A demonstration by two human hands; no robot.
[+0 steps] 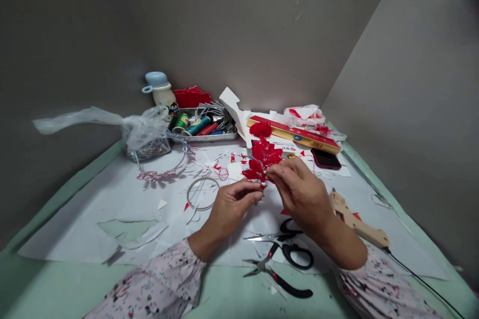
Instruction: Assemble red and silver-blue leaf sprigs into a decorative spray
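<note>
Between grey walls meeting in a corner: pale green table point(45, 279) under wide white paper sheets point(93, 209) littered with red scraps. Farther back, crinkled clear plastic bag point(142, 132), shallow metal tray point(224, 135) of thread spools, long red-and-gold box point(295, 134). Nearer, tan glue gun point(355, 222), black-handled scissors point(288, 241), slim pliers point(277, 276), thin wire ring point(202, 193). Held above centre, upright, long axis vertical, tips pointing away: spiky red leaf sprig on wire stem point(264, 159). Left hand point(232, 207) pinching stem bottom; right hand point(301, 192) closed fingertip-tight on lower leaves.
</note>
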